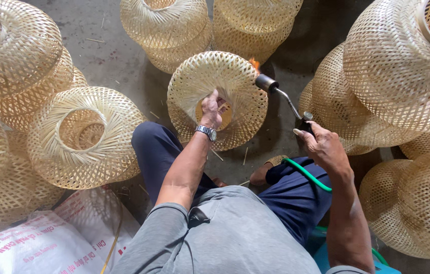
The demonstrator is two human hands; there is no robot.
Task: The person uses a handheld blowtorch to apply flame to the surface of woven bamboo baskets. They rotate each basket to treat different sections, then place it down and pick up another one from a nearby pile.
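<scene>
Fingers [221, 107] of the left hand [212, 109] curl over the woven shade's [217, 99] rim, right hand [322, 144] clasping the torch [282, 95]

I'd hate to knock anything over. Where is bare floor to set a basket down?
Bare concrete floor lies between the left basket stacks and the top pair, reaching the held basket. The right side is crowded with piled baskets.

The left hand [212, 107] is gripping a woven bamboo shade [217, 99] through its middle opening, while the right hand [321, 144] is holding a gas torch [282, 96] whose small flame [254, 63] is touching the shade's upper edge.
</scene>
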